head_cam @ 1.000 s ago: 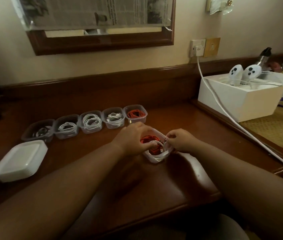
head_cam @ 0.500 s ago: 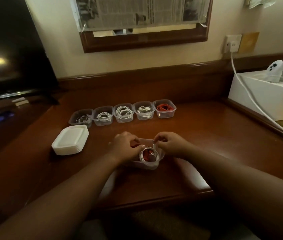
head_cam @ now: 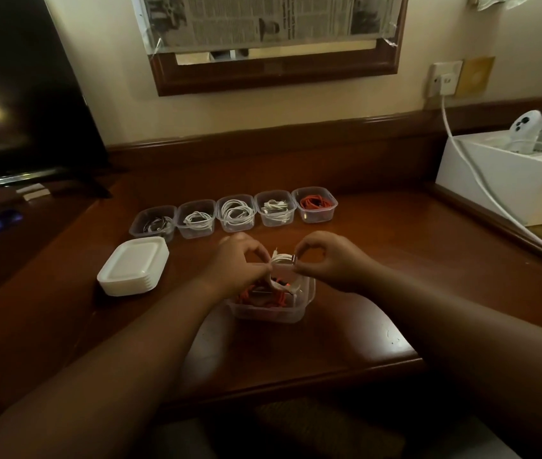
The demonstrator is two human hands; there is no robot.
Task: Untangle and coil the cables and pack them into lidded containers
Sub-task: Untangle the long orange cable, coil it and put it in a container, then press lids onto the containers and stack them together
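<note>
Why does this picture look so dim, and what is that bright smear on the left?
Head view: the room is dimly lit, so the desk and forearms look dark; the smear is glare on the dark screen; the wide lens bends the edges; the hands pinching the white cable look soft.

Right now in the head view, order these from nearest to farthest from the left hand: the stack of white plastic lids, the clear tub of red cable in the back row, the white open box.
1. Stack of white plastic lids, to the left of the left hand.
2. Clear tub of red cable, at the right end of the back row.
3. White open box, far right by the wall.
</note>
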